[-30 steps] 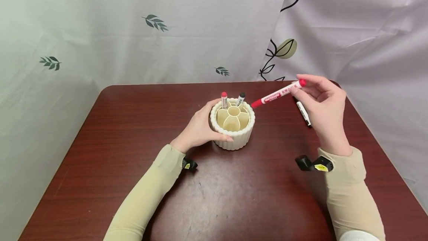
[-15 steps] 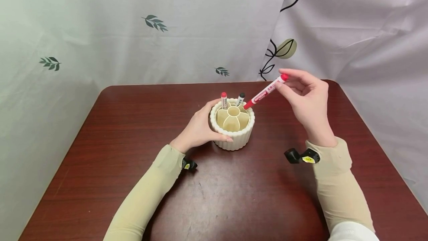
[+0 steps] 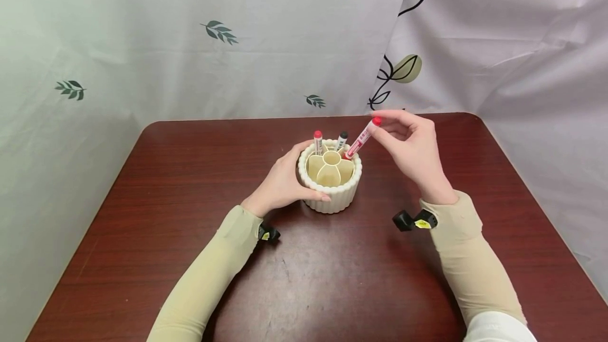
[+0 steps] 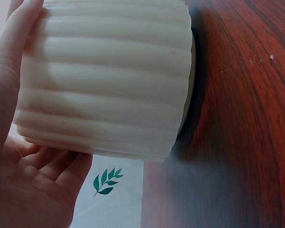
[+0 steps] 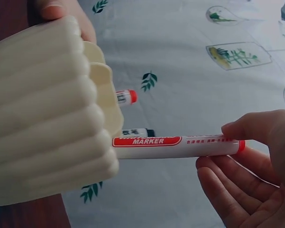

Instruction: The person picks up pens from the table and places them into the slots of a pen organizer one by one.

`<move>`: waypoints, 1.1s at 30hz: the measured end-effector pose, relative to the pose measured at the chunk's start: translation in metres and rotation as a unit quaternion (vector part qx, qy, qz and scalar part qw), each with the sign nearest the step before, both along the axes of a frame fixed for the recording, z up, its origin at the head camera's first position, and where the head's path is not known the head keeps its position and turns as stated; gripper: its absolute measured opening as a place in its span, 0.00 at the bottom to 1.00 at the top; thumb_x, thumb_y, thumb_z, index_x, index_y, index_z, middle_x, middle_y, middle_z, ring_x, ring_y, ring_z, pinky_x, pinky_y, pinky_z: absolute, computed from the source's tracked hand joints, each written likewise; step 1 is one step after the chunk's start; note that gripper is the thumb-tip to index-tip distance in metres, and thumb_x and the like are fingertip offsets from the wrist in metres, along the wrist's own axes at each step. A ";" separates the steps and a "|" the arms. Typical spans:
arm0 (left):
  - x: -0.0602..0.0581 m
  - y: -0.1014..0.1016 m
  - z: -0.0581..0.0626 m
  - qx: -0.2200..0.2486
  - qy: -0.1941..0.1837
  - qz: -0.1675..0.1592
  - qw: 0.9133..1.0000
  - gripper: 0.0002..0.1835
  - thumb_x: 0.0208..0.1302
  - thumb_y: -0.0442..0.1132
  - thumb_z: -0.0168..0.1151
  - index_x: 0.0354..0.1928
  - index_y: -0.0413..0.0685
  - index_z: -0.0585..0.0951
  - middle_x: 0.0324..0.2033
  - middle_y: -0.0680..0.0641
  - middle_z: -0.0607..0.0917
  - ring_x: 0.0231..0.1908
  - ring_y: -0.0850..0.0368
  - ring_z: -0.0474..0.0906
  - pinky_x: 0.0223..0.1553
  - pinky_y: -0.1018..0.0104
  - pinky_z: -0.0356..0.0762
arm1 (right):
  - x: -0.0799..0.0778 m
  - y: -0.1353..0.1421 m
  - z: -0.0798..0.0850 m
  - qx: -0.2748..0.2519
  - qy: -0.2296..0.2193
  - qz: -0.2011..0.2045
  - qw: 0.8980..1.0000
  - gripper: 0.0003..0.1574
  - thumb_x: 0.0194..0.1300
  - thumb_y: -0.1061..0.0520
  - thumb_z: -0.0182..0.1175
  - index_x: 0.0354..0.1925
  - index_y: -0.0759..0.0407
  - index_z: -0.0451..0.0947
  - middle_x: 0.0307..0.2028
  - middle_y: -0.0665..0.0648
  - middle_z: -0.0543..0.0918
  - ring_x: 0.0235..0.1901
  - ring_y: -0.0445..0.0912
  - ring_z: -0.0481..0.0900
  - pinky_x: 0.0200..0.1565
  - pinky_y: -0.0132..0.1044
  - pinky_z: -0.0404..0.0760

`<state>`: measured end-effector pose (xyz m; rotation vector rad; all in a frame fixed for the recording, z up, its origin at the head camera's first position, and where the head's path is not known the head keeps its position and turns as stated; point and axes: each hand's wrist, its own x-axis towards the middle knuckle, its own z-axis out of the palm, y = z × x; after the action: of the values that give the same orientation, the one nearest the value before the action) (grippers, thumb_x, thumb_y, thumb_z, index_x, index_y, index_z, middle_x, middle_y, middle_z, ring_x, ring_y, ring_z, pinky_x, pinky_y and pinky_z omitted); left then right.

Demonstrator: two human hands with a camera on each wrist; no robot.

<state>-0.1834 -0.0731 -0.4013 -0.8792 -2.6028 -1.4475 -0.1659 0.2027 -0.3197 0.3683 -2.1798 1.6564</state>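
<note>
My left hand (image 3: 285,181) grips a cream, ribbed pen holder (image 3: 332,202) from its left side, thumb across the front and fingers behind. In the left wrist view, the holder's ribbed wall (image 4: 109,71) fills the upper part. Between thumb and fingertips, my right hand (image 3: 413,146) pinches the upper end of a red whiteboard marker (image 3: 362,137). That marker leans to the right, its lower end inside the holder's right rear compartment. A red-topped marker (image 3: 318,143) and a black-topped marker (image 3: 342,141) stand in other rear compartments.
The holder rests on a dark red-brown wooden table (image 3: 304,289). Pale curtains with leaf prints (image 3: 220,32) hang behind and beside the table. Small black cameras (image 3: 414,220) are strapped to both wrists.
My right hand has moved left with the red marker, tilting it steeper and lowering its end into the holder. The hand now covers the spot where a black-and-white marker lay. My left hand stays put.
</note>
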 end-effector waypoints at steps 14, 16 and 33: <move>0.000 0.000 -0.001 0.002 -0.001 -0.002 1.000 0.65 0.32 0.66 0.85 0.76 0.63 0.62 0.65 0.63 0.73 0.59 0.66 0.73 0.61 0.60 0.72 | -0.005 -0.014 -0.025 0.055 -0.027 0.018 0.998 0.15 0.64 0.59 0.72 0.50 0.60 0.87 0.39 0.56 0.88 0.36 0.43 0.85 0.40 0.31 0.83; 0.001 0.000 0.000 0.002 -0.001 -0.002 1.000 0.65 0.32 0.66 0.85 0.76 0.63 0.62 0.65 0.64 0.73 0.59 0.66 0.73 0.61 0.60 0.72 | -0.006 -0.015 -0.027 0.062 -0.027 0.023 0.997 0.15 0.64 0.56 0.72 0.49 0.58 0.87 0.39 0.54 0.89 0.37 0.44 0.86 0.41 0.32 0.83; 0.004 0.001 0.001 -0.003 -0.003 0.001 1.000 0.66 0.34 0.66 0.85 0.77 0.58 0.60 0.66 0.61 0.71 0.60 0.64 0.71 0.61 0.59 0.71 | -0.006 -0.015 -0.033 0.075 -0.044 0.033 0.996 0.14 0.63 0.50 0.74 0.45 0.53 0.88 0.38 0.50 0.89 0.34 0.46 0.87 0.39 0.35 0.85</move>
<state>-0.1796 -0.0718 -0.4004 -0.8735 -2.6129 -1.4465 -0.1721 0.1877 -0.3529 0.4188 -2.3891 1.5752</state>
